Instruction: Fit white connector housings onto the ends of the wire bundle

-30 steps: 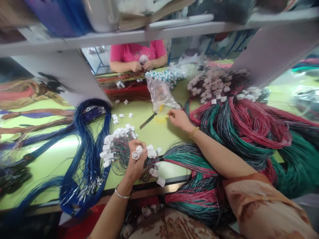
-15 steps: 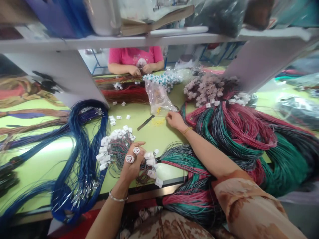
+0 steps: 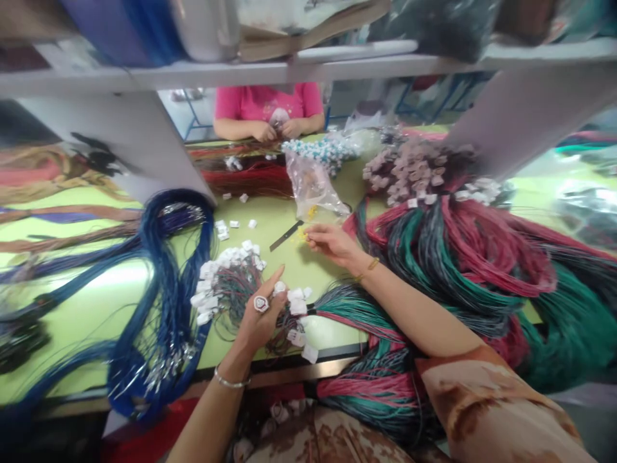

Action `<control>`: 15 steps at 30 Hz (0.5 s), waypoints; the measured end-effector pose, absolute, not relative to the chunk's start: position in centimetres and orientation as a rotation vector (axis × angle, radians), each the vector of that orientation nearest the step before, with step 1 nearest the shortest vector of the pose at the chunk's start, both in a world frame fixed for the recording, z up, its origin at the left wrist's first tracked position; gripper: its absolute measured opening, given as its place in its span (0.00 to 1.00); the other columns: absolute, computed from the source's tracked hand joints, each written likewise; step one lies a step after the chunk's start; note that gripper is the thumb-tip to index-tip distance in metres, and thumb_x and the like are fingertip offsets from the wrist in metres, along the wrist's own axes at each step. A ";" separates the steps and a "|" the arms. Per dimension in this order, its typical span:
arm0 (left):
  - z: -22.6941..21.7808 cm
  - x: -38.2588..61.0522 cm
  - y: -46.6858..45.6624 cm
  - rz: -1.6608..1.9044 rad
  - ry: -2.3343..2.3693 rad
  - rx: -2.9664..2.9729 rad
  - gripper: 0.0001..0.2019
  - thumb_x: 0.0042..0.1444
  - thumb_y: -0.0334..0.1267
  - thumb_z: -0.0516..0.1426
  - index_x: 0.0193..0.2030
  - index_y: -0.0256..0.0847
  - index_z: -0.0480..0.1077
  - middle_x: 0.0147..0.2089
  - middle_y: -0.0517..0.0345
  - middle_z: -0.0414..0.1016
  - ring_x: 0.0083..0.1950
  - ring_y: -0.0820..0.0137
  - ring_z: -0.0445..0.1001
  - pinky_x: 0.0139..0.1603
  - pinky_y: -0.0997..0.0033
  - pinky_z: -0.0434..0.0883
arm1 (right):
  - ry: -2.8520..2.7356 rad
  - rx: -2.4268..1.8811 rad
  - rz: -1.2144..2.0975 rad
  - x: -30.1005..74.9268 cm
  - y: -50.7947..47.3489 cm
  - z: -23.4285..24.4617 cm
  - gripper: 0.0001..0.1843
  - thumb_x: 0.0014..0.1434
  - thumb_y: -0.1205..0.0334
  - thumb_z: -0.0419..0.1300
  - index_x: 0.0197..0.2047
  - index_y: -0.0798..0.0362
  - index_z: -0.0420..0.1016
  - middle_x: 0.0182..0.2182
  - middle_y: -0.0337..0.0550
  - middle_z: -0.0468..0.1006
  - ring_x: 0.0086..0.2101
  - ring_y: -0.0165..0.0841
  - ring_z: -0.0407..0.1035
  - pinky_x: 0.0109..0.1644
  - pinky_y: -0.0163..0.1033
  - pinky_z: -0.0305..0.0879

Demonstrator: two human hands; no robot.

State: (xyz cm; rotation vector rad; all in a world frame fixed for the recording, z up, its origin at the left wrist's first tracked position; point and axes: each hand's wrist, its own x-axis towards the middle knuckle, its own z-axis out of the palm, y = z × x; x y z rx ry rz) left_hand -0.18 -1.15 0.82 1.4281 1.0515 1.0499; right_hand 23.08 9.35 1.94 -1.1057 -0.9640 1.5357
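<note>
My left hand is closed around a white connector, which shows by the thumb, with the index finger stretched out. A white hexagonal face with a red pattern shows at the knuckles; whether it is a ring or a second connector I cannot tell. My right hand is pinched over the small yellow pieces, seemingly with one at its fingertips. Beside the left hand lies a bundle of thin wires with white connectors. More white connectors end a green, red and black wire bundle.
A dark flat blade lies by a clear plastic bag. Blue wires are looped at the left; heaped red, green and black wires fill the right. Across the table, a person in pink works below a shelf.
My right hand has moved left and nearer from the right edge of the yellow pieces, its fingers now pinched above them. The connector in my left hand has turned. The view has shifted slightly.
</note>
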 end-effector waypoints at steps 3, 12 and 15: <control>0.6 0.0 -1.1 1.043 0.930 1.284 0.25 0.61 0.46 0.60 0.63 0.42 0.65 0.39 0.57 0.76 0.31 0.74 0.71 0.35 0.72 0.70 | -1.017 -0.884 1.710 21.8 7.3 2.7 0.17 0.46 0.58 0.76 0.35 0.55 0.77 0.28 0.37 0.78 0.25 0.24 0.72 0.29 0.29 0.70; 0.8 0.2 -1.2 1.108 0.882 1.186 0.16 0.56 0.46 0.66 0.45 0.41 0.70 0.41 0.54 0.78 0.38 0.71 0.75 0.40 0.71 0.71 | -1.119 -0.747 1.810 19.8 3.8 4.5 0.15 0.52 0.56 0.74 0.37 0.54 0.78 0.29 0.36 0.79 0.24 0.24 0.73 0.29 0.32 0.72; 0.6 0.2 -1.2 1.125 0.884 1.155 0.16 0.55 0.46 0.67 0.45 0.41 0.72 0.40 0.54 0.79 0.39 0.69 0.77 0.42 0.70 0.72 | -1.104 -0.742 1.850 19.7 3.6 4.4 0.16 0.51 0.55 0.75 0.38 0.54 0.79 0.26 0.36 0.79 0.24 0.25 0.73 0.29 0.32 0.71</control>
